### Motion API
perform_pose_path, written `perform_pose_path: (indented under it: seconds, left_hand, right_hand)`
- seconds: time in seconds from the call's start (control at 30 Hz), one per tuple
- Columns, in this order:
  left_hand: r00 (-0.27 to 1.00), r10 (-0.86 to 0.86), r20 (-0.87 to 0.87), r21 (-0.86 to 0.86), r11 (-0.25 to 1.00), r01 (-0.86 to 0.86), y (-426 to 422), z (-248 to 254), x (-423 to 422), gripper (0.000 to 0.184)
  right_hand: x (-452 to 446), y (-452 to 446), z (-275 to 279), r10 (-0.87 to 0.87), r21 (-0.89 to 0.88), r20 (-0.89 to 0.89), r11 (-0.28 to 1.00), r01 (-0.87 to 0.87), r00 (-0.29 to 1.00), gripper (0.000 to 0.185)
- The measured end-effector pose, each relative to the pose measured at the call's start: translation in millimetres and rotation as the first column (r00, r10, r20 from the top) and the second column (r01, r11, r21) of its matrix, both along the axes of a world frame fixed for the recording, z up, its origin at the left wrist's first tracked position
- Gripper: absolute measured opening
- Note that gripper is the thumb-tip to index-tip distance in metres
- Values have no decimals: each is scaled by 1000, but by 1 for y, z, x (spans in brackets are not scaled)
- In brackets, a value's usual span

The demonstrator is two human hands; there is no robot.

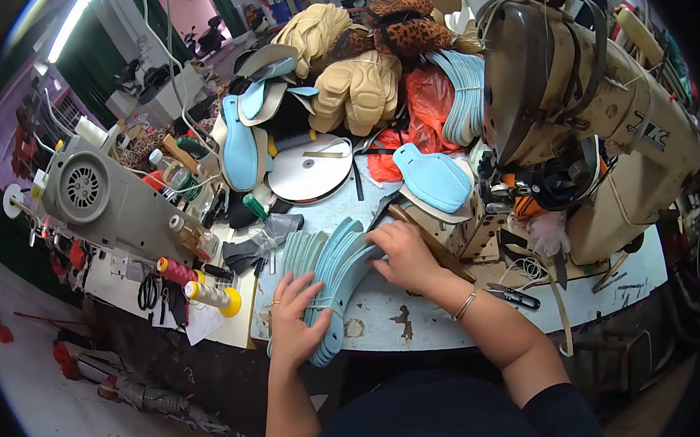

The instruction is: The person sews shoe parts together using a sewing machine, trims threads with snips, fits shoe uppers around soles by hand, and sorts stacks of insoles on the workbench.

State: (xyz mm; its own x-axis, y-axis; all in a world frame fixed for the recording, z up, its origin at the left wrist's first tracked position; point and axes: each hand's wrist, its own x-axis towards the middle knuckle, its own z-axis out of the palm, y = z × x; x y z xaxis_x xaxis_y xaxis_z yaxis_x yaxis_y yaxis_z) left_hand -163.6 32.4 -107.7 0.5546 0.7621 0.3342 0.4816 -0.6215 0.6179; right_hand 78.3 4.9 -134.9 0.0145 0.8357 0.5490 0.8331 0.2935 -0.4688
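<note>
A bundle of light blue insoles [330, 261] stands on edge on the worktable, fanned out, with a thin tie visible around the lower part. My left hand [297, 318] rests on the bundle's near left side, fingers spread apart. At the far right end, the fingers of my right hand [405, 256] are bent around the upper tips of the insoles; its fingertips are partly hidden. A dark strip of material [381, 208] lies just beyond that hand.
A large sewing machine [534, 85] rises at right, a grey machine [111, 196] at left. Behind lie a white reel [308, 176], blue insoles on beige pieces [432, 179] and padded beige pieces [358, 91]. Thread cones [213, 297] stand left; thread snips [513, 296] lie right.
</note>
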Motion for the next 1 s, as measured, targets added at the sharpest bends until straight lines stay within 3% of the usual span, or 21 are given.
perform_pose_path:
  seconds: [0.17,0.23,0.4,0.47,0.57,0.67,1.0]
  left_hand:
    - [1000,14,13,19,1000,-14,0,-3,1,37]
    - [999,32,14,42,999,-33,0,-5,4,35]
    - [998,55,-11,148,988,-53,3,1,13,28]
    - [995,37,-92,183,983,-19,3,6,15,28]
    - [986,56,-158,278,960,-10,5,-4,12,30]
    - [964,87,-251,259,966,-20,-1,0,15,33]
    - [983,67,-169,215,976,-29,0,-3,13,32]
  right_hand:
    - [2,-5,3,-27,13,42,1000,27,999,33]
    - [4,-11,5,138,-263,37,957,-123,990,34]
    - [-10,-54,18,209,-289,282,949,-125,936,21]
    - [-13,-73,26,113,-210,373,977,-35,921,20]
    - [-7,-93,28,-17,-181,302,981,74,953,25]
    - [2,-105,18,-112,-178,236,972,156,965,29]
    - [15,-132,22,-278,-236,48,930,281,959,26]
